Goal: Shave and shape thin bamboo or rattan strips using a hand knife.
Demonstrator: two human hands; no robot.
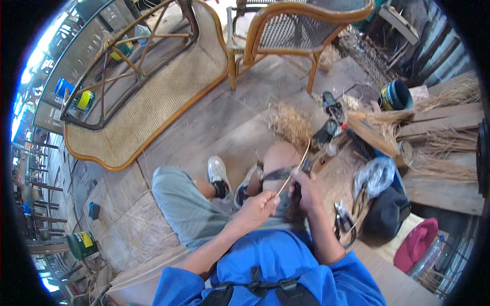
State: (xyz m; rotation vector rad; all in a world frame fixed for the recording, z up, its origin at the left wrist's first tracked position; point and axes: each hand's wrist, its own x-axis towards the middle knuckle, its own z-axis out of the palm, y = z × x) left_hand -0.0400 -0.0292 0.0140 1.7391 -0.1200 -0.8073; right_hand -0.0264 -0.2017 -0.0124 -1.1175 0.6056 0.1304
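Person sits on a plank floor (214, 122), knees up, working a thin pale cane strip (296, 168). Left hand (261, 204) is pinched shut on the strip's lower end, fingers curled in tight. Right hand (304, 189) is closed around a small dark tool (307, 166), held right against the strip; can't tell exactly what the tool is. The strip runs up and to the right from the left hand, past the right hand, over the bare knee (282, 155).

Everything else, relative to that knee: a pile of dry fibre (290, 122) just beyond it, a rattan chair (301, 25) farther beyond, and a big woven rattan panel (153, 97) well off to the left, lying flat on the floor. Right of the knee sit pliers (343, 217), a crumpled plastic bag (375, 176) and a black bag (389, 214), all close together. A dark bucket (395, 95) stands up and to the right, well apart.
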